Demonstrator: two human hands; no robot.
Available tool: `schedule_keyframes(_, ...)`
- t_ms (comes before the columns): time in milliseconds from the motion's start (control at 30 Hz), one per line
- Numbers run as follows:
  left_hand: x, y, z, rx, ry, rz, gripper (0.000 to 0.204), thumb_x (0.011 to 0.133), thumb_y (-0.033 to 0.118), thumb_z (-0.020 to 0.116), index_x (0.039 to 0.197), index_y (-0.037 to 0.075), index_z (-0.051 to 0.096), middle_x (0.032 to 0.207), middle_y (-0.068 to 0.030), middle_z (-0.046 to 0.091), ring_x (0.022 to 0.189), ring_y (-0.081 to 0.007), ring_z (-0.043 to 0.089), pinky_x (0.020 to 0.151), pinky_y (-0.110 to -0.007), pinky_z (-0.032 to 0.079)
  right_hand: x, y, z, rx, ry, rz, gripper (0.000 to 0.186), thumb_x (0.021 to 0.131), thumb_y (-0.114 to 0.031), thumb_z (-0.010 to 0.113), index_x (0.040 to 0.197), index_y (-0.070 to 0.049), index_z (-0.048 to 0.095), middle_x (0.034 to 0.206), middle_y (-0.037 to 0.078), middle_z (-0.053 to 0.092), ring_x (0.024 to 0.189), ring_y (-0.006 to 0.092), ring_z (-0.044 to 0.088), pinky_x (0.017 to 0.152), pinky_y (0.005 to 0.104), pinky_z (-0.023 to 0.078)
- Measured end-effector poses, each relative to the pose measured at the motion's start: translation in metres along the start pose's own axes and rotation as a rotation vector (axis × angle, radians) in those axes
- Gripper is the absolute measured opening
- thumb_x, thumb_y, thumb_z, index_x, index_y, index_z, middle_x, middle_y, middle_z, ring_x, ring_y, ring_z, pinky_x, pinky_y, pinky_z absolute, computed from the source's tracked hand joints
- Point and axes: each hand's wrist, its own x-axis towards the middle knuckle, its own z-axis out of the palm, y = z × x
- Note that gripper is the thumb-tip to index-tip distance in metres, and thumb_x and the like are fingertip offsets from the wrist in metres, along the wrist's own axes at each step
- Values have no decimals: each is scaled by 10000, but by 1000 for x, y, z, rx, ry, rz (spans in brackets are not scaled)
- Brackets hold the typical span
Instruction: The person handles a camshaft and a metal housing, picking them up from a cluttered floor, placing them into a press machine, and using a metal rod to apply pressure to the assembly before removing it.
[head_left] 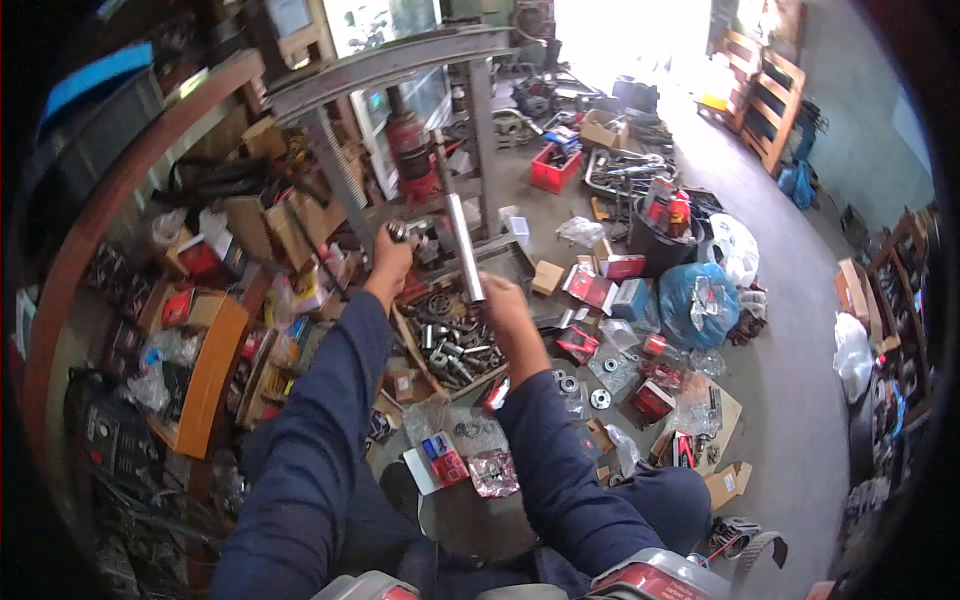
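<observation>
A shiny metal tube (464, 245) stands tilted in front of the steel press frame (390, 68). My right hand (503, 308) is closed around its lower end. Above the tube's upper end, a darker rod (443, 160) runs almost in line with it; whether the two are joined I cannot tell. To the left, my left hand (392, 264) is closed on a small dark round part (398, 231) low in the frame, and most of that part is hidden by the fingers. Inside the frame stands a red bottle jack (412, 155), behind both hands.
Below my hands sits a wooden tray (437, 385) of metal sockets and fittings. On the right lie opened boxes, bearings (600, 399), a blue plastic bag (697, 305) and a black bucket (660, 250). A red crate (555, 168) is farther back. An orange drawer (212, 375) stands left.
</observation>
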Motion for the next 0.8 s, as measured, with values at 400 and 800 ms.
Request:
schedule_keyframes(400,9,-25,16,334,49,154,385,738,36,720,1113,39,631,989,-192,676,963,-353,643,810,-411,492,-38,-37,-32,60,128,-18,307,959,-194,566,1193,2,593,775,-17,519,620,76,485,553,235,430)
schedule_keyframes(800,48,-75,26,508,-95,438,526,793,52,660,1293,25,498,1153,-248,605,1043,-407,592,890,-471,462,-29,-7,21,-400,-6,-1,395,984,-321,517,1227,-19,591,758,-21,518,645,66,471,572,227,385)
